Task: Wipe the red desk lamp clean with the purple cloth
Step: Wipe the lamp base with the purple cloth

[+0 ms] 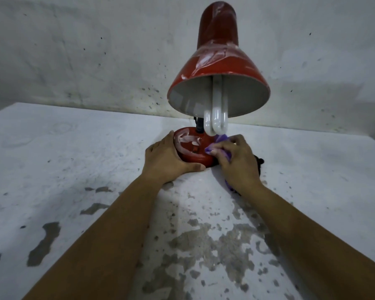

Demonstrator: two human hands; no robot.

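Forearms, both bare, reach fwd over worn white counter (52,161) w/ grey patches where paint has flaked.

Item 1: left hand (168,158). Curled round left side of lamp base, thumb along its near edge; steadies it.

Item 2: right hand (236,161). Grips purple cloth (220,144), bunched, pressed against right side of base; cloth tail pokes out below wrist.

Item 3: red desk lamp (219,68). Base (195,148) sits between the two hands on counter, close to wall. Shade hangs above and beyond hands, opening tilted toward camera, white U-tube bulb (215,118) dropping just over right-hand fingers. Looks: glossy red, whitish smears/streaks on base top and across shade; small switch on base.

Step in hand (judged): wiping base. Do well: keep left hold firm so base doesn't slide, sweep cloth across top smears toward left hand, refold to clean face, mind bulb above knuckles. Shade likely left to do.
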